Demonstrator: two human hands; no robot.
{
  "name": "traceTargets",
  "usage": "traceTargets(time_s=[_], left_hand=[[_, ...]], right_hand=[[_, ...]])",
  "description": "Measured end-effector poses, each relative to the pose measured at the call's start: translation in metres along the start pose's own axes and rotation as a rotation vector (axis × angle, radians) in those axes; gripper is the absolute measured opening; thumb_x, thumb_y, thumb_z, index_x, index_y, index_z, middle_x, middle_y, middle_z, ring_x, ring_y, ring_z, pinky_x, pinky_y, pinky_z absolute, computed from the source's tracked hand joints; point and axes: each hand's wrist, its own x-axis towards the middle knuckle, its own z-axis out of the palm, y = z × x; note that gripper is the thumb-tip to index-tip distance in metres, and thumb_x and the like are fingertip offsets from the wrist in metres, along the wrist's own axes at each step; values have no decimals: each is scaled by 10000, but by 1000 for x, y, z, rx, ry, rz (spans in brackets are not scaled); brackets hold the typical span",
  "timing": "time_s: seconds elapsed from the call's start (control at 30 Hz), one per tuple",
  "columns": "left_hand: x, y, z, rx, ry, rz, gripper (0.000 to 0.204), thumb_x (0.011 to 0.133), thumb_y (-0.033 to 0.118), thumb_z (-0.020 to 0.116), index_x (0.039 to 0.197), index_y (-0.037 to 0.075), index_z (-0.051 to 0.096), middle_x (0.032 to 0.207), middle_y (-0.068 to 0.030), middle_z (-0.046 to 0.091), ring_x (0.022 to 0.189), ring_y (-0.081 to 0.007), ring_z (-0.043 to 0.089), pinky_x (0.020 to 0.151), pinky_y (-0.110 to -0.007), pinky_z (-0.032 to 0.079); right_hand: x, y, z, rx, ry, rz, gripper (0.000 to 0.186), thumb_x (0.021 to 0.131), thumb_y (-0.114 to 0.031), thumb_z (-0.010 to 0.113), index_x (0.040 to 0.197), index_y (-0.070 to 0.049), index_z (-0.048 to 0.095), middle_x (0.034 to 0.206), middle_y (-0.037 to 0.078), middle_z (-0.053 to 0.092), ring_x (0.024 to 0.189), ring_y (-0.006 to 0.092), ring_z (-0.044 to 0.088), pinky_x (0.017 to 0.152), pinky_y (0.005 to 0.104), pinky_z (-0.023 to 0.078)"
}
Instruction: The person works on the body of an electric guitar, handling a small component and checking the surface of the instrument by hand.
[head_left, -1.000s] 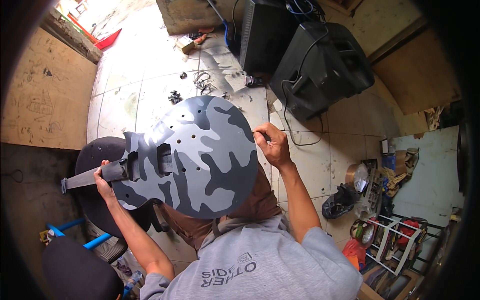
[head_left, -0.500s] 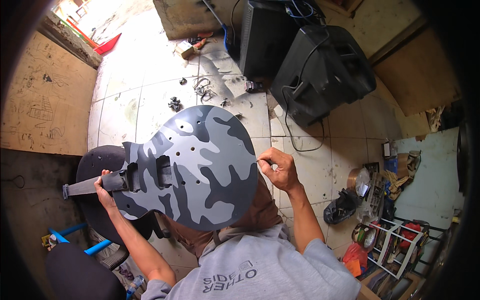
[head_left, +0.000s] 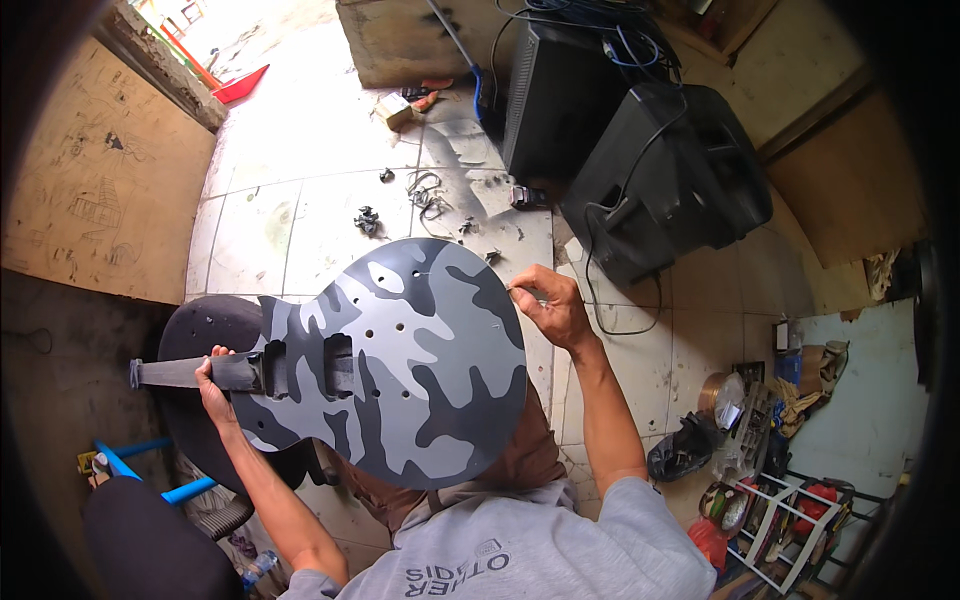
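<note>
An electric guitar body (head_left: pixel 440 350) painted in grey and black camouflage lies face up across my lap, its neck pointing left. Two rectangular pickup cavities and several small holes are cut into its face. My left hand (head_left: pixel 215 388) is wrapped around the dark neck (head_left: pixel 190 373) near where it joins the body. At the body's right edge, toward its far side, my right hand (head_left: pixel 548 305) is closed in a pinch. Something small and thin seems to sit between the thumb and forefinger, too small to make out.
Black speakers (head_left: pixel 670 180) with loose cables stand at the far right. Small dark parts (head_left: pixel 367 221) and wires lie on the tiled floor beyond the guitar. A dark stool seat (head_left: pixel 200 330) is under the neck. A black plastic bag (head_left: pixel 686 447) and a white metal rack (head_left: pixel 790 520) sit at right.
My right hand has moved along the guitar's right edge, a little farther toward its far side. The whole scene has shifted slightly down in view. My left hand keeps its hold on the neck.
</note>
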Motion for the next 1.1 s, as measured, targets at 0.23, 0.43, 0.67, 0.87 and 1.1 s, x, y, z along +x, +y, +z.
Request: traceTargets(time_s=[0.23, 0.43, 0.67, 0.87, 1.1], left_hand=[[-5, 2, -1, -34, 40, 1, 311, 1016, 195, 582, 1233, -26, 613, 1220, -123, 690, 1132, -255, 682, 1066, -418, 550], [-2, 3, -3, -26, 45, -15, 334, 1005, 217, 596, 1229, -29, 634, 1222, -130, 691, 1136, -263, 682, 1084, -408, 537], [-6, 15, -18, -9, -30, 22, 387, 1015, 212, 548, 1284, -49, 644, 1249, -160, 714, 1173, -305, 672, 1126, -437, 495], [-16, 9, 6, -63, -41, -41, 385, 1021, 213, 519, 1286, -44, 628, 1299, -203, 703, 1211, -328, 648, 1130, -465, 487], [-14, 9, 5, -133, -81, -30, 372, 1028, 192, 509, 1310, -22, 625, 1338, -201, 684, 1259, -334, 621, 1149, -479, 468]], right_hand=[[26, 15, 3, 111, -70, 15, 119, 966, -114, 680, 981, 1, 709, 843, 85, 711, 765, 183, 713, 694, 327, 551], [50, 30, 15, -4, 28, 98, 142, 983, -155, 676, 1013, -20, 712, 848, 102, 721, 747, 196, 702, 698, 333, 544], [-4, -13, -3, -108, 170, 123, 127, 954, -134, 682, 951, -7, 695, 774, 101, 696, 685, 172, 680, 659, 329, 535], [-100, -57, 8, -125, 226, 195, 65, 925, -65, 694, 936, -1, 696, 828, 125, 726, 722, 252, 723, 661, 342, 558], [-130, -89, 29, -143, 262, 173, 41, 905, -32, 700, 934, -4, 693, 831, 122, 726, 719, 266, 718, 657, 353, 560]])
